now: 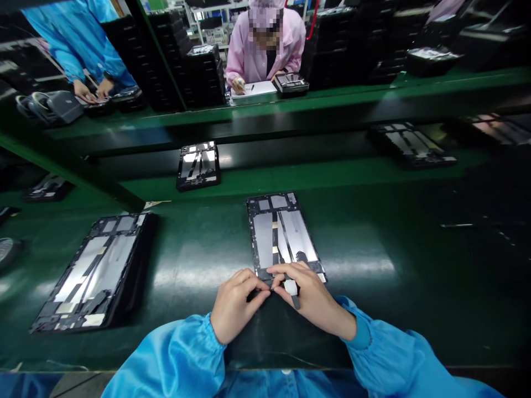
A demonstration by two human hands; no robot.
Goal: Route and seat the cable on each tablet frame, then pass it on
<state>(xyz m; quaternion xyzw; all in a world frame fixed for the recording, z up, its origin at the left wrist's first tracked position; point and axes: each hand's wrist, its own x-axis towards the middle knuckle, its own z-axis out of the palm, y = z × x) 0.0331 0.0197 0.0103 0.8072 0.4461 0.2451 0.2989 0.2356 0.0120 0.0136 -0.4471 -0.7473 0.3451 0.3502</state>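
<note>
An opened tablet (pixel 286 235) lies flat on the green bench before me, its silvery inside and dark ribbon cables showing. At its near edge, my left hand (pixel 237 301) is closed in a pinch of thumb and forefinger. Whatever lies between those fingertips is too small to make out. My right hand (pixel 311 298) is closed too, with its fingertips meeting the left ones. A small dark strip with a white patch (pixel 291 287) is held in the right fingers. The right hand covers part of the tablet's lower edge.
Another opened tablet (pixel 95 271) rests on a dark block at left. Farther off, tablets in black trays (pixel 198 166) sit along a lane. A green post (pixel 83 166) slants down at left. Across the bench, a person in pink (pixel 265 50) and one in blue (pixel 83 38) work beside stacked black trays (pixel 203 77).
</note>
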